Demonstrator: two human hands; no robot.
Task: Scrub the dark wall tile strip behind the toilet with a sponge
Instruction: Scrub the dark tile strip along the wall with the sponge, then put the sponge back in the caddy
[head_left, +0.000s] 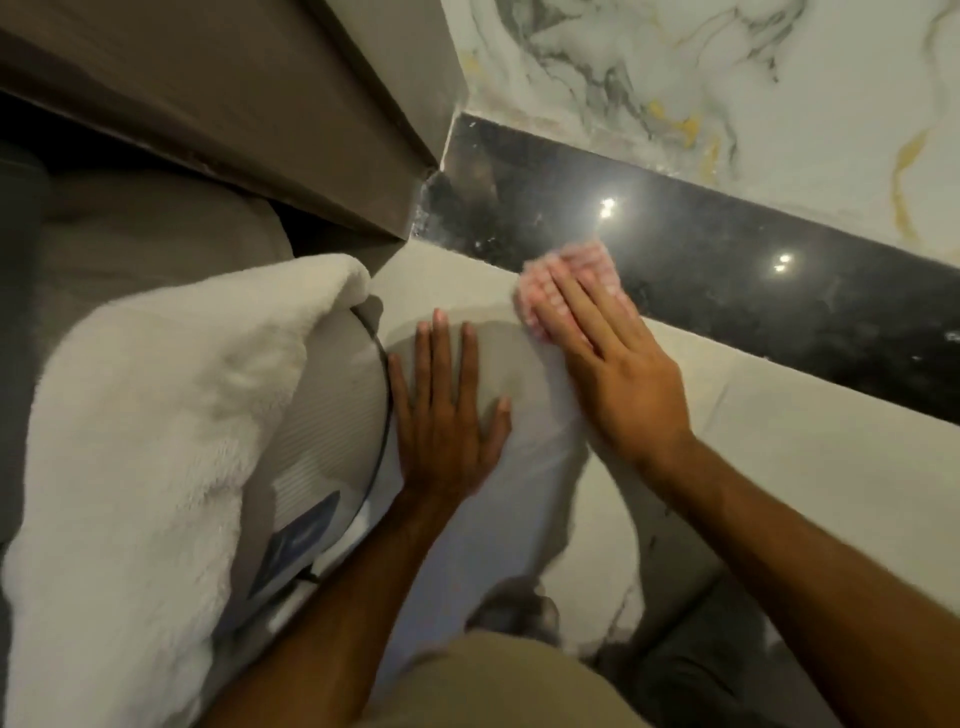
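Marbled wall (779, 78), white with grey and gold veins, filling the upper right. Beneath it, pale beige tile (779, 441) running across the middle and right. Brown panel (234, 104) slanting through the upper left, meeting the wall at a corner. Fluffy white towel (130, 441) draped over the lower left, lying on a rounded ribbed grey thing (322, 415) with a dark cord along its edge; cannot tell what that thing is. Dark tile strip (727, 270) crossing diagonally from the corner down to the right edge, between the marbled wall above and the beige tile below; glossy, with two bright light reflections and pale specks and smears near its left end. Bare forearms reaching in from the bottom, a khaki-clad knee (493, 686) between them.

Right hand (618, 364) stretched flat with fingers together, palm pressing a sponge against the lower edge of the strip, near its middle. Left hand (447, 410) spread wide, fingers fanned, flat on the pale surface just beside the grey thing, holding nothing. Pink sponge (566, 270), slightly blurred, showing beyond the right fingertips, half on the dark strip and half over the beige tile.
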